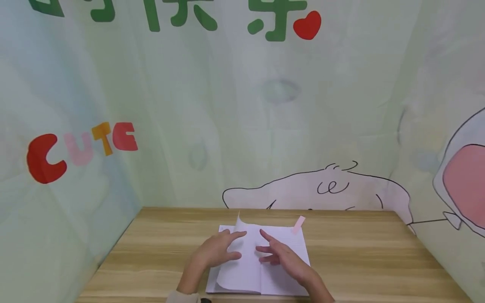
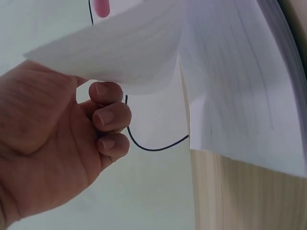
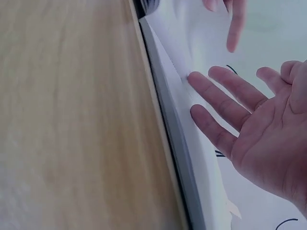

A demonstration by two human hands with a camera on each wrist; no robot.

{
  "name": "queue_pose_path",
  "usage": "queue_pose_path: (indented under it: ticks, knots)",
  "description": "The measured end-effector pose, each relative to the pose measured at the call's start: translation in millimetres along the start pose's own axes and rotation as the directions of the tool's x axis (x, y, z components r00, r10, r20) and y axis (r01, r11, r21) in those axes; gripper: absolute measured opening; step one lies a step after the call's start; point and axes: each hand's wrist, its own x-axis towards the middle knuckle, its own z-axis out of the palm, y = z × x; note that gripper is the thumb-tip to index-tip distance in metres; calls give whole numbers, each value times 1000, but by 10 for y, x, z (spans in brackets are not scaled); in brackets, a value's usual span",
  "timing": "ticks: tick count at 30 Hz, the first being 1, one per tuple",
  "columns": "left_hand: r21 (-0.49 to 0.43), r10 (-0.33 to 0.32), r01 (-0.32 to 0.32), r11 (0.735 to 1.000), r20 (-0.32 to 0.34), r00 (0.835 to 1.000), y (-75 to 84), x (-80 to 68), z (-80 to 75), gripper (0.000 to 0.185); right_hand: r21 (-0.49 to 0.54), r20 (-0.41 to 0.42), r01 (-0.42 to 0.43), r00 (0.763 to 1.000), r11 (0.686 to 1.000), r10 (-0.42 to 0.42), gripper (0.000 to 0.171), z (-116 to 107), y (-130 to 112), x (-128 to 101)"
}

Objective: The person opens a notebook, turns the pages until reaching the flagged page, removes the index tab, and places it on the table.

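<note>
Wooden table [image 1: 159, 248] against a cartoon-print backdrop [image 1: 265, 126]; open lined notebook [image 1: 288, 242] lies flat near the table's front edge, centre, both hands on it. One page [image 1: 242, 256] is mid-turn, lifted and bowed over the spine area, its top corner sticking up; so the book is already open and a leaf is partway over, not yet laid flat on either side. Which way it is travelling can't be told. Left hand [image 1: 216, 252] is on the lifted page: the left wrist view shows three fingers curled under the sheet's edge, index out along it, so it is holding the leaf. Right hand [image 1: 282, 254] is flat and spread, fingers straight, fingertips resting on the right-hand page, gripping nothing. Small pink tab [image 1: 298, 224] pokes out at the notebook's top right corner, untouched. Left to do, my guess: settle the page down and smooth it.
</note>
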Motion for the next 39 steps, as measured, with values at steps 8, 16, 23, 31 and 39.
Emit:
queue_pose_path:
  ticks: [8, 16, 23, 31, 39]
  knots:
    - [124, 45, -47, 991, 14, 999, 193, 63, 111, 52, -107, 43, 39, 998, 993, -35, 53, -26, -92, -51]
    - [215, 2, -29, 976, 124, 992, 372, 137, 207, 58, -188, 20, 18, 1000, 982, -14, 49, -240, -117, -145]
    - [255, 20, -61, 965, 162, 987, 456, 119, 304, 53, -233, 31, 5, 1000, 973, 2, 53, -378, -11, -153]
    - [336, 65, -100, 937, 113, 991, 434, 91, 303, 58, -269, 22, 42, 999, 962, -37, 57, -498, 61, -59]
    - [391, -33, 5, 920, 64, 997, 370, 42, 252, 60, -351, 31, 96, 995, 932, -90, 60, -581, 82, 41]
